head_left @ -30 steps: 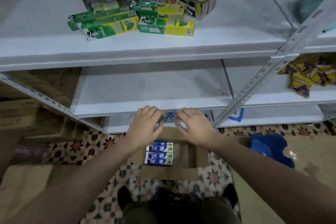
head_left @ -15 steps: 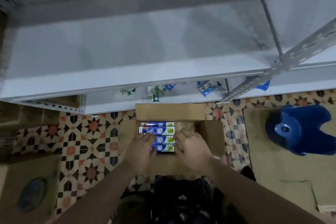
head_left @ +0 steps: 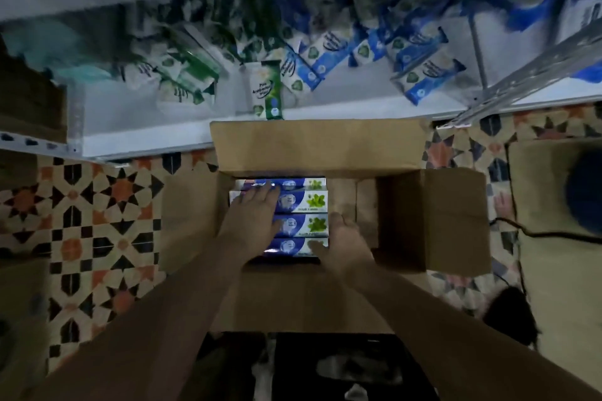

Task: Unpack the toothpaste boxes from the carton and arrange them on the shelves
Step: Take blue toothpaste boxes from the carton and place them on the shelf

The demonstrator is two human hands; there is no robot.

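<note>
An open brown cardboard carton (head_left: 325, 146) sat on the patterned tile floor (head_left: 97, 205) with its flaps folded outward, directly below the camera. Inside it, toward the nine o'clock side, four blue-and-white toothpaste boxes with green leaf prints (head_left: 306, 225) lay flat in a stack of rows, long sides touching; the three o'clock half of the carton showed bare cardboard. The left hand (head_left: 250, 221) lay palm-down across the boxes, its fingers (head_left: 260, 194) stretched toward twelve o'clock and resting on the upper rows, straight rather than curled. The right hand (head_left: 345, 244) sat at the boxes' three o'clock ends, its thumb touching the nearest box; whether its fingers gripped the ends could not be told, as they were hidden behind the hand. At twelve o'clock, beyond the carton's far flap, a white metal shelf (head_left: 146, 127) held blurred green and blue wipe packets (head_left: 420, 72) scattered at angles.
</note>
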